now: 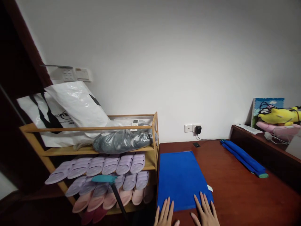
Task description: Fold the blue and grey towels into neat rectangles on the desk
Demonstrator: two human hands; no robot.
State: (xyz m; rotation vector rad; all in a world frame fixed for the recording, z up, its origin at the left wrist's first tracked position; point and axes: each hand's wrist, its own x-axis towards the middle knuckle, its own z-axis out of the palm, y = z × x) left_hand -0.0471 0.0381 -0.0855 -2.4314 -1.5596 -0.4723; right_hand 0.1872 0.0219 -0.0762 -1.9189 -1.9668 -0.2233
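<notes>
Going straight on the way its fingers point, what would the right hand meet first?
The right hand would likely meet the flat blue cloth first: it overlaps the near edge in view, though whether it touches is unclear.

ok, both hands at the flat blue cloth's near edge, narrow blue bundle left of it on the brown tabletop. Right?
Side is wrong: the head view shows the narrow blue bundle right of the flat blue cloth. Rest stands: left hand and right hand at the cloth's near edge, bundle on the brown tabletop.
</notes>
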